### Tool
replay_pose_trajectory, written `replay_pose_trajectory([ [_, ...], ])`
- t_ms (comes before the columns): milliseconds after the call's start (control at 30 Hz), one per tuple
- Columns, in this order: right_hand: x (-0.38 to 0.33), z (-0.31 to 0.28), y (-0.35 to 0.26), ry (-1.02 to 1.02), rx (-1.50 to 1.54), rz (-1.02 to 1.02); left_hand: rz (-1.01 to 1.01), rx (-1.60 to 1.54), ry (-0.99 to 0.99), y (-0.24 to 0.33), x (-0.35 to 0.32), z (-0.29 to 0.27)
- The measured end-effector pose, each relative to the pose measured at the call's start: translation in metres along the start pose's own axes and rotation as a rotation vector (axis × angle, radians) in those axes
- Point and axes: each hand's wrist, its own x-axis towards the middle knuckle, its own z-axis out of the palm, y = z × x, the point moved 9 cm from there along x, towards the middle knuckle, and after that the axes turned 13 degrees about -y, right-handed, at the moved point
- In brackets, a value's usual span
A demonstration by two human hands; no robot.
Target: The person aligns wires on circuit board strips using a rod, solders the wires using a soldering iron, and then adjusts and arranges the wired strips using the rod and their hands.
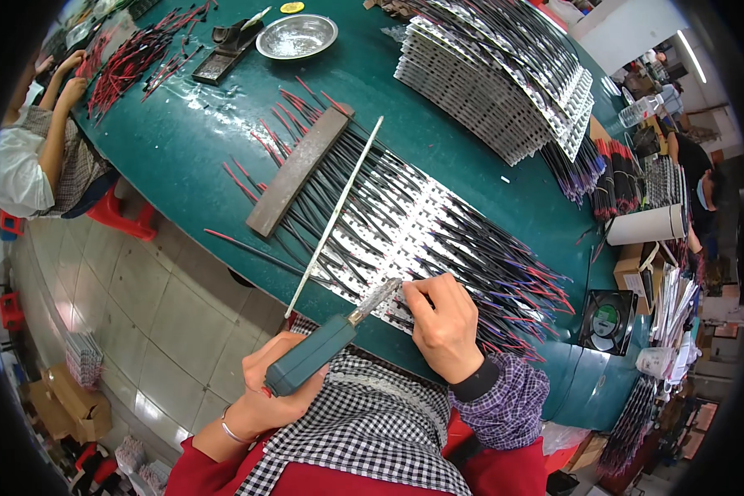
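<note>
In my left hand (pixel 285 368) is a green-handled soldering iron (pixel 314 351), gripped by its handle, its metal end pointing up and right. The tip reaches the near edge of a white perforated board (pixel 422 211). Rows of black wires (pixel 479 256) with red and purple ends lie across that board. My right hand (pixel 445 322) is closed in a pinch beside the tip, over the board; whatever its fingers hold is too small to make out. A heavy grey-brown bar (pixel 300 171) presses on the wires at the left. Beside it, a thin white rod (pixel 336 213) lies slanted across them.
A tall stack of white perforated boards with wires (pixel 492 83) stands at the far right. Farther left are a metal bowl (pixel 297 37), a black tray (pixel 227 54) and loose red wires (pixel 132 66). A small fan (pixel 608 321) sits at the right. Another person's hand (pixel 74 87) is at the left.
</note>
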Motion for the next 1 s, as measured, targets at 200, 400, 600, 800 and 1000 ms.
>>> replay_pose_trajectory([
  [200, 0.0, 0.002, -0.002, -0.015, -0.012, -0.022, 0.007, -0.008, 0.009, -0.008, 0.0, 0.003],
  [400, 0.001, 0.004, -0.006, -0.046, -0.015, -0.045, 0.016, 0.02, 0.001, -0.008, -0.002, 0.003],
  [600, 0.0, 0.003, -0.007, -0.04, -0.016, -0.04, 0.051, 0.069, 0.011, 0.0, 0.0, 0.003],
  [800, 0.001, 0.004, -0.007, -0.045, -0.017, -0.048, 0.067, 0.107, -0.012, -0.002, 0.001, 0.001],
  [1000, 0.0, 0.003, -0.006, -0.046, 0.0, -0.022, 0.093, 0.103, 0.054, 0.003, -0.007, -0.003],
])
